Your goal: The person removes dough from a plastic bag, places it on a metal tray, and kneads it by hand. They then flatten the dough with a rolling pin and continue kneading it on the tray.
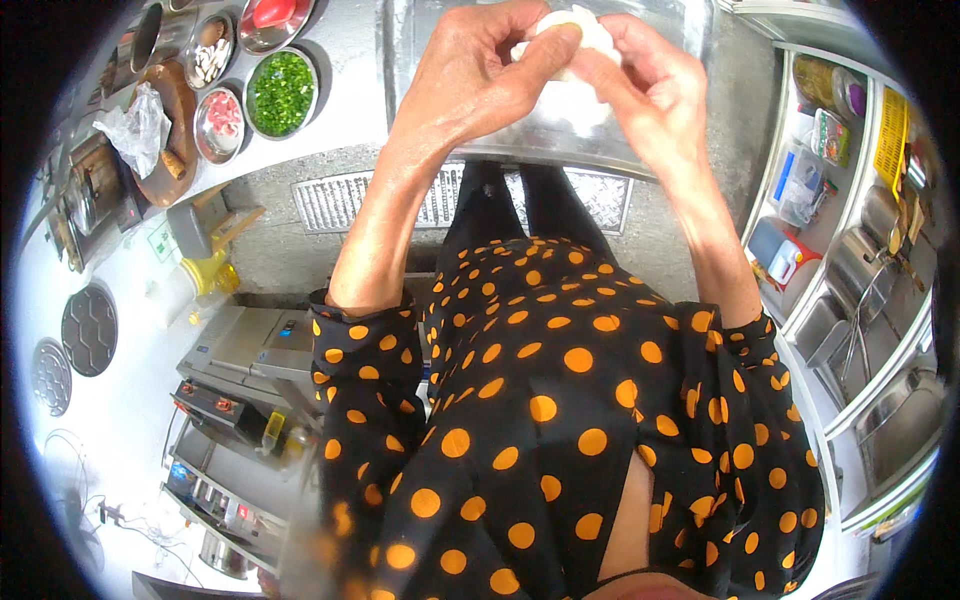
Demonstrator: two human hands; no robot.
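At the top of the view my left hand (499, 64) and my right hand (649, 82) meet over a metal basin (420, 45). Both have their fingers and thumbs closed on a soft-looking white piece of food (577, 34), whose kind I cannot tell. The fingers hide part of it. Just below the hands lies another bright white patch (574, 105), too washed out by glare to name.
Left of the basin, a white counter (349, 75) carries metal bowls of chopped green onion (281, 94), pinkish meat (223, 112), white slices (212, 56) and a red tomato (274, 11). A plastic bag (139, 131) lies on a round wooden board (180, 97). Shelves (817, 262) stand at right.
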